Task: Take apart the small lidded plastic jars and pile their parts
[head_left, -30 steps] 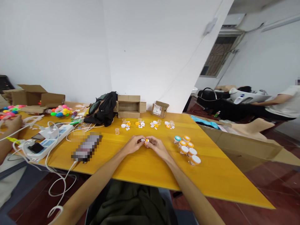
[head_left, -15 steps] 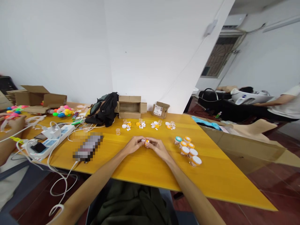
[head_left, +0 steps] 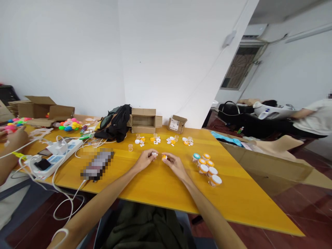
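In the head view, the left hand [head_left: 145, 160] pinches a small white piece [head_left: 155, 154] at mid-frame, its long axis running roughly left to right, one end pointing at the right hand [head_left: 175, 164]. That hand, fingers closed, grips an orange piece [head_left: 164, 157]; its axis is too small to tell. The two pieces are apart. Lidded jars [head_left: 203, 168] stand right of centre; a clear cup [head_left: 130, 147] and parts piles [head_left: 156, 139] lie beyond the hands. Both pieces look small, partly covered by fingers.

I can pass over wooden tabletop [head_left: 123, 165] between phone [head_left: 98, 163] and left hand [head_left: 145, 160]; lidded jars [head_left: 203, 168] block the right, loose discs [head_left: 173, 141] the back.
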### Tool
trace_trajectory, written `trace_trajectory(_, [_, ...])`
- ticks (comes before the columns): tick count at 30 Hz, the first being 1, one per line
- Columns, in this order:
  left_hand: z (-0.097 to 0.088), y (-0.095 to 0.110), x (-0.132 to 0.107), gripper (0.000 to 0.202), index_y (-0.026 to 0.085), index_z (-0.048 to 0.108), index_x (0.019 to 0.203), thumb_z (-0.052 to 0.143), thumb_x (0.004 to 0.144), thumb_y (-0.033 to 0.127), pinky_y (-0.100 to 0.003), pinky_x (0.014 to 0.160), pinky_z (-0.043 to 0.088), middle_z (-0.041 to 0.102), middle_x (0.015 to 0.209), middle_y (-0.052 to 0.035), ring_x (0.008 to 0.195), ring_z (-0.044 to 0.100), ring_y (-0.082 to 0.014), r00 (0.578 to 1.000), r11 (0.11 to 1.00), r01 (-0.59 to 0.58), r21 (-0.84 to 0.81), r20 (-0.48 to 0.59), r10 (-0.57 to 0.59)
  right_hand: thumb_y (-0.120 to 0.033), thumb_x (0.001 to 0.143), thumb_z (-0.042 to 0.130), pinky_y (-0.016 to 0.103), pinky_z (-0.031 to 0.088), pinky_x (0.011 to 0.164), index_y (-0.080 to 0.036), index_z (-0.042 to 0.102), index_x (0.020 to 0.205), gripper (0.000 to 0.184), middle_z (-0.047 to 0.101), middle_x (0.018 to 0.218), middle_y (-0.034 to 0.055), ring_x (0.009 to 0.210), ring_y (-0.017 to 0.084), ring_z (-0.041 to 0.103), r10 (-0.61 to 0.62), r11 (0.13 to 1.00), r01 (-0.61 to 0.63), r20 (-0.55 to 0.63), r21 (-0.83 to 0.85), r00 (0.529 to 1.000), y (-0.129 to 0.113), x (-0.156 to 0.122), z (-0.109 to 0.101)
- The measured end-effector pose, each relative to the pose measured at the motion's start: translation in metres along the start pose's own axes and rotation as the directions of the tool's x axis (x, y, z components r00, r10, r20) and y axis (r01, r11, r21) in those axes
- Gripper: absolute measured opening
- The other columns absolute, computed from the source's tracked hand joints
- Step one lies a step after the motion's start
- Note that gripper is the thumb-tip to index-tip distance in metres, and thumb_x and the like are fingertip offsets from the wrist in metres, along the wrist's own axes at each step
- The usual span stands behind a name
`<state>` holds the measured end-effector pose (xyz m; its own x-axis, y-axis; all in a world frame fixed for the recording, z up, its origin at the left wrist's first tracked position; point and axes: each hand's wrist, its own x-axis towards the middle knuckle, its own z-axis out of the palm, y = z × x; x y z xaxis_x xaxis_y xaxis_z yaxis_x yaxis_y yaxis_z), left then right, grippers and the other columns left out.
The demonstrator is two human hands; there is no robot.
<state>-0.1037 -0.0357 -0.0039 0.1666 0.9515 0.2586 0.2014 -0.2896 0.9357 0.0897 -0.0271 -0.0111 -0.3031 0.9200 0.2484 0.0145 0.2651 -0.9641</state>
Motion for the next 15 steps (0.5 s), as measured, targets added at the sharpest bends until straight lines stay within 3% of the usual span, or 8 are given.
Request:
trace_trajectory(6, [-0.015,0.006,-0.014,0.024,0.018,0.059,0.083,0.067,0.076,0.04,-0.026,0.066,0.048,0.059,0.069,0.0021,0.065,0.056,-0.0127,0.999,0.999,0.037,-0.012,0.029,-0.037,-0.052,0.064,0.076,0.037,0.052,0.077,-0.023,0.062,0.082,0.037,0.069,0.081,0.0031,0.075,0.021,0.063,-0.049,0.998,0.046,-0.076,-0.05,0.996,0.001,0.003,0.0])
trace_trajectory(12, [-0.029,0.008,-0.021,0.023,0.017,0.067,0.083,0.072,0.073,0.036,-0.028,0.071,0.05,0.066,0.071,-0.0003,0.068,0.06,-0.0139,0.998,0.995,0.056,-0.08,-0.018,-0.058,-0.046,0.066,0.073,0.044,0.051,0.083,-0.025,0.058,0.077,0.028,0.069,0.082,0.0045,0.079,0.025,0.064,-0.059,0.97,0.027,-0.128,-0.241,0.99,0.006,0.003,-0.003])
trace_trajectory(15, [-0.027,0.006,-0.02,0.024,0.017,0.071,0.083,0.076,0.07,0.036,-0.03,0.076,0.051,0.072,0.078,-0.0033,0.074,0.065,-0.0166,0.997,0.992,0.066,-0.109,-0.039,-0.07,-0.039,0.071,0.069,0.047,0.048,0.091,-0.025,0.06,0.08,0.019,0.068,0.092,0.0069,0.091,0.028,0.063,-0.168,0.918,0.095,-0.161,-0.384,0.972,0.0,-0.001,-0.002])
